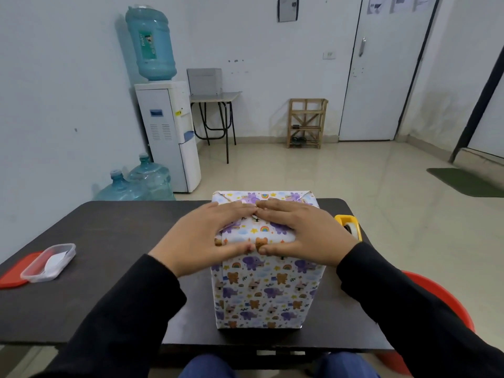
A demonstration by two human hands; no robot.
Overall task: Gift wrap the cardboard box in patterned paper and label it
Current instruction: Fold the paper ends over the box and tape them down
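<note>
Two hands are being pressed flat on top of the wrapped box (261,290): the left hand (207,236) and the right hand (305,233) are being laid spread, fingers straight, with fingertips and thumbs meeting over the top fold. The box is being shown upright at the middle of the dark table (109,241).

Judged risks: if pressure is being lifted before the fold is taped, the flaps may be sprung open. If the tall box is being pushed unevenly, it may be tipped or slid. Whether tape is already being used there cannot be told.

Counted: one box, no label on it, one yellow tape dispenser (349,225) just right of it, one clear container (49,261) at the left, and one red lid (16,271) against it.
</note>
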